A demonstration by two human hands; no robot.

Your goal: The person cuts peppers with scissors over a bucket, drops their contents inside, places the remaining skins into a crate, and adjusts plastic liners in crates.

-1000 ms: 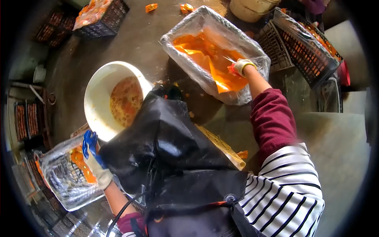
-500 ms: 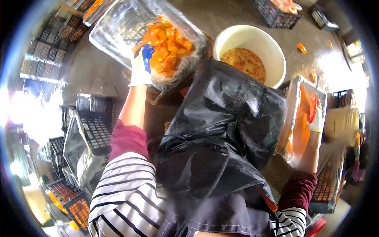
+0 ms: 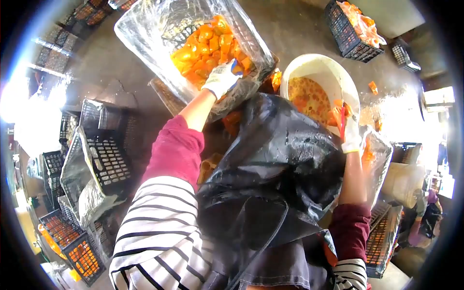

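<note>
My left hand (image 3: pixel 221 79), in a white glove with blue on the fingers, reaches into a crate (image 3: pixel 145 36) lined with clear plastic. Its fingers curl at the near edge of a heap of glossy orange peppers (image 3: pixel 198 53), apparently around one of them; the fingertips are partly hidden. My right hand (image 3: pixel 352 133), also gloved, is closed at the right rim of a white bucket (image 3: pixel 349 79). In it is a slim red-handled tool (image 3: pixel 342 123), perhaps a knife, with an orange pepper piece (image 3: pixel 335 115) beside it. Orange pieces float in the bucket's cloudy liquid (image 3: pixel 309 99).
A black apron (image 3: pixel 285 140) covers my lap. Right of it stands a plastic-lined crate (image 3: pixel 382 154). A black crate with orange contents (image 3: pixel 355 36) is at the far right. Stacked crates (image 3: pixel 108 159) stand on the left. An orange piece (image 3: pixel 372 87) lies on the floor.
My left hand has moved right across the pepper heap, and its spread fingers have curled. My right hand has left the right-hand crate and moved left to the bucket's rim.
</note>
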